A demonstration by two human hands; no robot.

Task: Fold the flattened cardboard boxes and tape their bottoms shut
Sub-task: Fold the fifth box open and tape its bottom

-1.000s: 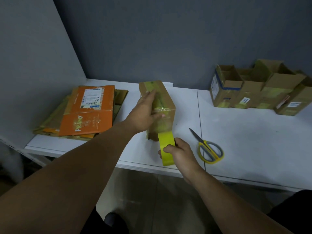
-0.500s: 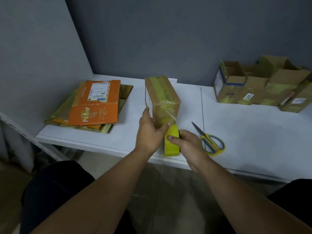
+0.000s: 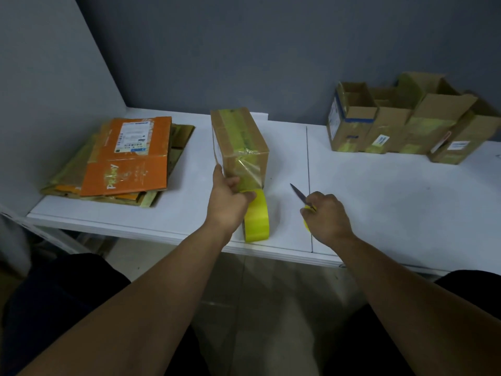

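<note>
A folded brown cardboard box (image 3: 238, 134) stands on the white table (image 3: 379, 202), with a yellow-green tape strip along its upper face. Clear tape runs from its near end down to a yellow tape roll (image 3: 257, 221) standing on edge at the table's front. My left hand (image 3: 227, 196) grips the box's near end and the stretched tape, its thumb by the roll. My right hand (image 3: 325, 213) is curled round the yellow handles of the scissors (image 3: 299, 194), whose blade points up and left toward the box.
A stack of flattened boxes (image 3: 127, 161), orange one on top, lies at the left near the grey side wall. Several folded open boxes (image 3: 401, 126) stand at the back right against the wall. The table's front edge runs just below my hands.
My right hand left the tape roll, moved right and took hold of the scissors. My left hand stayed at the box's near end, and the roll now stands on the table.
</note>
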